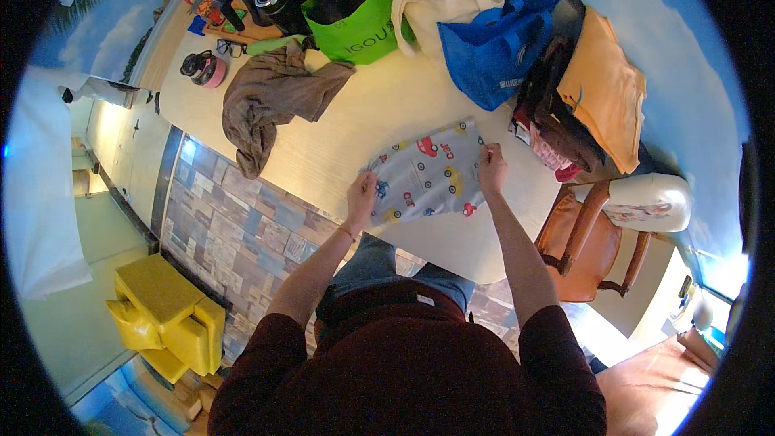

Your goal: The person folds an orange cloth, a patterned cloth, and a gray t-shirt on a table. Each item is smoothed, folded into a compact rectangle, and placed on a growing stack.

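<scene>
A light grey cloth (427, 172) printed with small coloured cars is spread flat between my hands over the near part of the pale wooden table (327, 121). Its left edge is pinched in the fingers of my left hand (362, 197), and my right hand (492, 168) grips the opposite edge near the upper right corner. What kind of cloth item it is, I cannot tell. Farther left on the table lies a crumpled brown garment (260, 100). Right of the cloth, a stack of folded dark and pink clothes (560, 133) rests at the table's edge.
Along the back stand a green bag (357, 30), a cream canvas bag (445, 6) and a blue bag (484, 54). A pink and black bottle (206, 69) and eyeglasses (230, 48) are at the back left. A wooden chair (581, 242) is close on the right.
</scene>
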{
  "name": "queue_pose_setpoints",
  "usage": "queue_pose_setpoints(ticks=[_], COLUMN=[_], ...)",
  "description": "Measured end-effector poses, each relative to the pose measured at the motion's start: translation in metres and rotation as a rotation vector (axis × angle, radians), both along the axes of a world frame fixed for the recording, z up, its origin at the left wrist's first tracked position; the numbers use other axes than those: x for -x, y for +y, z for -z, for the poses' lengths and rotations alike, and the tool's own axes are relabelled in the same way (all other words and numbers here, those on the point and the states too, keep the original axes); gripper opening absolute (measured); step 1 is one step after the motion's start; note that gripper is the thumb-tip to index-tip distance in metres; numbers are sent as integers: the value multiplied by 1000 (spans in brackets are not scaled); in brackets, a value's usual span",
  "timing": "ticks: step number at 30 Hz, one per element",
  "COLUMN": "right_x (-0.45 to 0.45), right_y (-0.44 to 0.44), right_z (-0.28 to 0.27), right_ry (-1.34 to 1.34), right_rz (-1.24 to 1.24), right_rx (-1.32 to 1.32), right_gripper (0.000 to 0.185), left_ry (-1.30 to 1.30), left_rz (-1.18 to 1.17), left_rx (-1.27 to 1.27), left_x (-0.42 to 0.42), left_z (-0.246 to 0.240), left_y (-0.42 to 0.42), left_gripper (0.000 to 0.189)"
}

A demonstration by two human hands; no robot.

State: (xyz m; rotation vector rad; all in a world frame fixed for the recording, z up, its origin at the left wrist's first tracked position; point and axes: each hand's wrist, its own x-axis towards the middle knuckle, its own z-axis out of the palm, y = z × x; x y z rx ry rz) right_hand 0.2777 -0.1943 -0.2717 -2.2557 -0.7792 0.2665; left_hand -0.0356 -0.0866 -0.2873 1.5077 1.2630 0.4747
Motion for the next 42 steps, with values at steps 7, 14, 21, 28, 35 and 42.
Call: queue_pose_setpoints(ticks=[7,14,21,28,35,42], right_x=[11,10,4,-12,22,142], right_y=[-14,-5,20,42,33,-75], right_z=[-13,-20,-42,-6,-44,-22], right_ry=[-99,-66,0,5,-296,-401], right_rz=[-20,-54,-31,-62,-226,-722], right_rx=[204,202,167,-114,-37,-41], right_gripper=[16,25,37,30,55,55], left_ry=[22,157,417,319,421,528], left_rz=[-21,68,317,984,947,882], left_rx=[-349,-371,-624,-833,-789,-648], left_x=[2,0,-14,-38,-39,-23], left_z=[-35,-27,-81,-60,-54,-63], left_y=[-30,9,16,-20,-29,-66], left_gripper=[23,24,40,70,79,82])
